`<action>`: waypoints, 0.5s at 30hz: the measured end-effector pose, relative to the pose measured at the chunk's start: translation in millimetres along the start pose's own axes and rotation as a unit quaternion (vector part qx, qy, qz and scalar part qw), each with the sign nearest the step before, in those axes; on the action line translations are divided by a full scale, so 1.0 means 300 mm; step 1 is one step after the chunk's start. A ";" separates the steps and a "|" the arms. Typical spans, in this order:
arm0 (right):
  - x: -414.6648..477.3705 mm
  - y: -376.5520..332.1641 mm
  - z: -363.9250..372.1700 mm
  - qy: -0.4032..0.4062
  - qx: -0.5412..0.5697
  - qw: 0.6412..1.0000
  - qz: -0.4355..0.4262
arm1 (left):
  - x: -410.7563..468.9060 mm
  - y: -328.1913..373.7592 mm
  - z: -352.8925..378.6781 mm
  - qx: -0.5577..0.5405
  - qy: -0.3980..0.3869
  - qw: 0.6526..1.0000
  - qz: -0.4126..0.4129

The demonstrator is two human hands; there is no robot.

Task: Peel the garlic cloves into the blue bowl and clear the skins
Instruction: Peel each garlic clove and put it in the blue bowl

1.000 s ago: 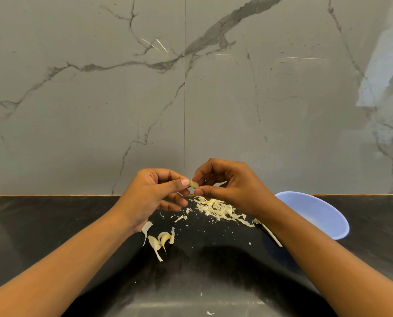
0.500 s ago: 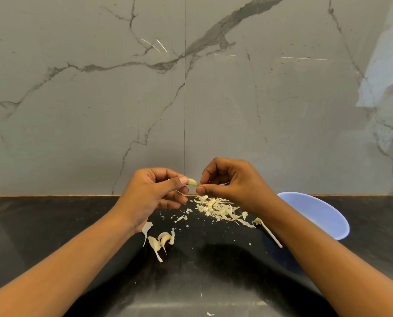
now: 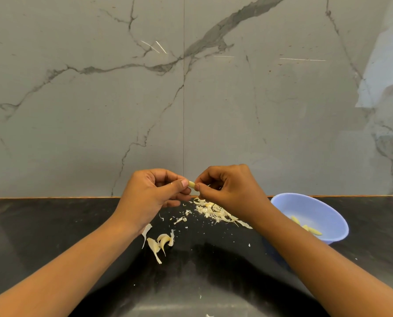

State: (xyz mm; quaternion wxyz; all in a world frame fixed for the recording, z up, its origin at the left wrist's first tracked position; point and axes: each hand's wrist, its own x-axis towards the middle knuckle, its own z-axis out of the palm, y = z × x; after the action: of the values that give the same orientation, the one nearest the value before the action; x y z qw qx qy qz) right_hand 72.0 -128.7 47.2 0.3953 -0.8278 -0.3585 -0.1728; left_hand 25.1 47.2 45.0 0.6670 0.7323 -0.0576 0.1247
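Garlic clove [image 3: 191, 184] sits pinched between my left hand [image 3: 154, 193] and right hand [image 3: 232, 191], above the dark surface [image 3: 53, 225], left of the blue bowl [image 3: 328, 211]. I judge the slick clove could squirt out and land among the skins [image 3: 211, 210]. My right hand hides whether any skin clings to its far end.
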 end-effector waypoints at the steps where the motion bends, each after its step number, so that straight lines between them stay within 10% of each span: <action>1: -0.001 -0.003 0.003 0.002 -0.013 1.000 -0.008 | -0.001 -0.001 0.001 -0.009 0.002 1.000 -0.005; 15: -0.003 -0.004 0.002 0.027 -0.024 0.999 -0.019 | -0.006 0.004 0.008 -0.061 -0.014 0.998 -0.028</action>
State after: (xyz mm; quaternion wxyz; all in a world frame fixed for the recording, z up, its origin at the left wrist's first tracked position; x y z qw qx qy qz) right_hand 70.6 -128.1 46.8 0.3813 -0.8253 -0.3589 -0.2111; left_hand 23.3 44.6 45.5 0.7129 0.6932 -0.0537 0.0918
